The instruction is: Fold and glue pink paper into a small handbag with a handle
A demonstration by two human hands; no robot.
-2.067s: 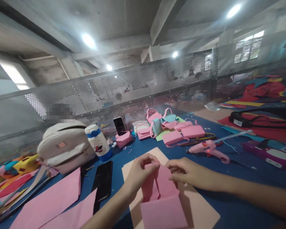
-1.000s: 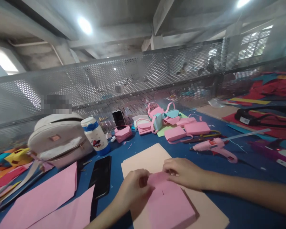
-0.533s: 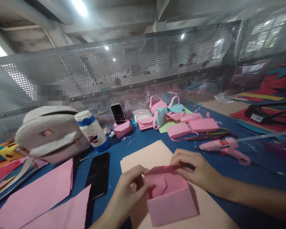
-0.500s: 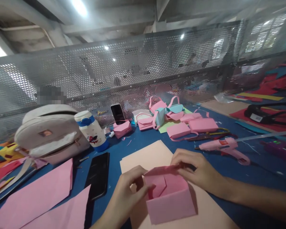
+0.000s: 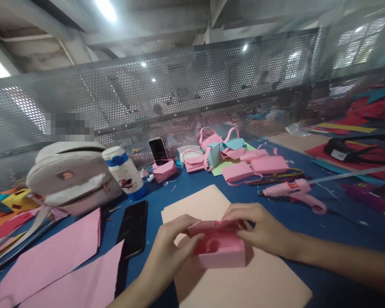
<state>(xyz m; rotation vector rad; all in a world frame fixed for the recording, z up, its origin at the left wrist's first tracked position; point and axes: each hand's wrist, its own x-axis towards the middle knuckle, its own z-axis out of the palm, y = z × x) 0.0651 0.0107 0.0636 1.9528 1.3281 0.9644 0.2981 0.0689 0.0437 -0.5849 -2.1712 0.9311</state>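
Hands holding pink ppr. box (unclosed).

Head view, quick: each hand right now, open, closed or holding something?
Left hand: closed, holding the pink paper box at its left.
Right hand: closed, holding it at its right.

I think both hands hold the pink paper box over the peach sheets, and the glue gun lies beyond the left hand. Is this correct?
Not quite: the head view shows the glue gun beyond the right hand, not the left hand. Both hands hold the pink paper box over the peach sheets.
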